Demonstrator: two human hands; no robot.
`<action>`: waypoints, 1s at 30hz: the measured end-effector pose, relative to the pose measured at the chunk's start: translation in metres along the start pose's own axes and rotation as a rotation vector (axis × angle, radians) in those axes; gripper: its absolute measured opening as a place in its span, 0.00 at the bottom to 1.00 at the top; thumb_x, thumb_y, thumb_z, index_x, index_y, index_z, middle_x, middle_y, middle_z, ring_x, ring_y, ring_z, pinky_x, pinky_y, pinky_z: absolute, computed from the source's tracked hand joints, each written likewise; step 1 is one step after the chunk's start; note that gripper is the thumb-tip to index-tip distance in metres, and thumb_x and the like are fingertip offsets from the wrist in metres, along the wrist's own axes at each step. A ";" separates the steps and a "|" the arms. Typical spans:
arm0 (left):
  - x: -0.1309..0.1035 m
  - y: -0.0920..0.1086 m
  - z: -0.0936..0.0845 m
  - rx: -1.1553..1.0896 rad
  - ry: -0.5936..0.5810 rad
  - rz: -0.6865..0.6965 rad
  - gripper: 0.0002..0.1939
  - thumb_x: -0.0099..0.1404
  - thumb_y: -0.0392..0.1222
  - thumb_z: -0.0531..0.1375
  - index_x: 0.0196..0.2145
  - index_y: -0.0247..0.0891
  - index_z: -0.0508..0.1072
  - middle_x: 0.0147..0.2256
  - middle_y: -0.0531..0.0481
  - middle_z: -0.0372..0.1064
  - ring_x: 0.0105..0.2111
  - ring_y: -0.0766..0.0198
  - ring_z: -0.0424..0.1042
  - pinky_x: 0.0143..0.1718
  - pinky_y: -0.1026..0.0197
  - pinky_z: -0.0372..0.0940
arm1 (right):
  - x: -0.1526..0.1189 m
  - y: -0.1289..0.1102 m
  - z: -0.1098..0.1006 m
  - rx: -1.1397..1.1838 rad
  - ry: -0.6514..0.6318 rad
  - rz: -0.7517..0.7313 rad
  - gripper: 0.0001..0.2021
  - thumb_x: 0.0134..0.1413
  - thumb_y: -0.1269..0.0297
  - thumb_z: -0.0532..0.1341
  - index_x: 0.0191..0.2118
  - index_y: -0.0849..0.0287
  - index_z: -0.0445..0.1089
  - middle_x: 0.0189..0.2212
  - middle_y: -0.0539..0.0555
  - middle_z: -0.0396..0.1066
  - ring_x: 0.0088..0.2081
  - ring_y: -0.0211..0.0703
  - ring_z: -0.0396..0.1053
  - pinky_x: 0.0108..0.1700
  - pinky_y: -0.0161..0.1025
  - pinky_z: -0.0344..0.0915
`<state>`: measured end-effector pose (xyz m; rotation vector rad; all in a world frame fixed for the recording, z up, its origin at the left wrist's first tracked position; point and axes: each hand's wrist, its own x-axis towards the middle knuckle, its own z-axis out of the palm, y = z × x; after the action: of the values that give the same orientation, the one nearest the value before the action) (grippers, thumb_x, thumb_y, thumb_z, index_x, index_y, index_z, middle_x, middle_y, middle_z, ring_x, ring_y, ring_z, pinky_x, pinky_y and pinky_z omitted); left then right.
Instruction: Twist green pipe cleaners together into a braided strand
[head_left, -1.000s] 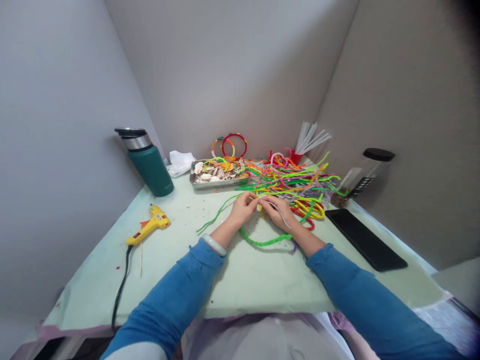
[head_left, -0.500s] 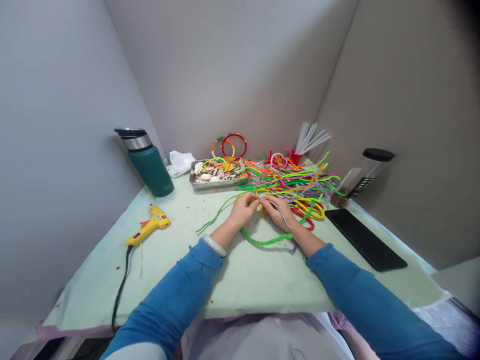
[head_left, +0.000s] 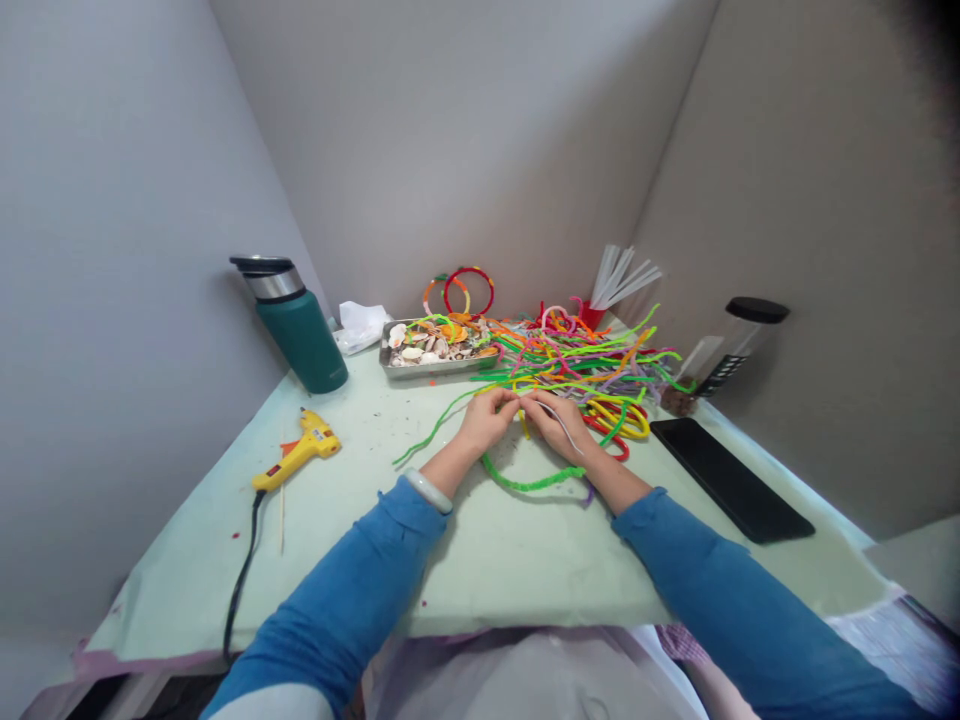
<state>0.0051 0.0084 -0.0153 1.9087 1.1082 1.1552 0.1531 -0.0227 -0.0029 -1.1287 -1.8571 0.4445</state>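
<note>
My left hand [head_left: 489, 418] and my right hand [head_left: 551, 422] meet fingertip to fingertip over the middle of the table, both pinched closed. Between the fingertips is a thin white strand [head_left: 568, 432], whose free end trails over my right hand toward the wrist. A fuzzy green pipe cleaner [head_left: 534, 485] curves below both hands, its upper ends hidden by them. Another thin green strand [head_left: 431, 437] runs out to the left of my left hand. A purple tip [head_left: 589, 492] shows by my right wrist.
A yellow glue gun [head_left: 300, 455] with a black cord and a teal bottle [head_left: 304, 335] stand left. Behind are a metal tray [head_left: 442, 368] of shells, coloured rings [head_left: 491, 292] and piled pipe cleaners [head_left: 577, 352]. At right: a black phone [head_left: 727, 478] and a clear bottle [head_left: 731, 345].
</note>
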 end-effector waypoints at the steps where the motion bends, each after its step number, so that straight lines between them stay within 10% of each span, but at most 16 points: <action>1: 0.000 -0.001 0.000 0.006 -0.002 0.007 0.11 0.57 0.42 0.54 0.32 0.34 0.72 0.28 0.51 0.69 0.28 0.70 0.64 0.31 0.68 0.60 | 0.000 0.000 0.000 -0.003 -0.002 0.005 0.16 0.57 0.55 0.50 0.31 0.60 0.69 0.27 0.53 0.69 0.29 0.39 0.65 0.31 0.33 0.58; 30: 0.000 0.003 -0.001 0.051 0.000 -0.013 0.11 0.58 0.42 0.53 0.28 0.34 0.71 0.26 0.52 0.67 0.27 0.70 0.61 0.29 0.69 0.57 | 0.001 0.002 0.000 -0.021 -0.019 -0.010 0.17 0.57 0.55 0.49 0.28 0.60 0.68 0.24 0.52 0.68 0.27 0.39 0.63 0.30 0.33 0.59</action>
<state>0.0050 0.0067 -0.0122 1.9374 1.1582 1.1297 0.1534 -0.0212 -0.0039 -1.1323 -1.8874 0.4319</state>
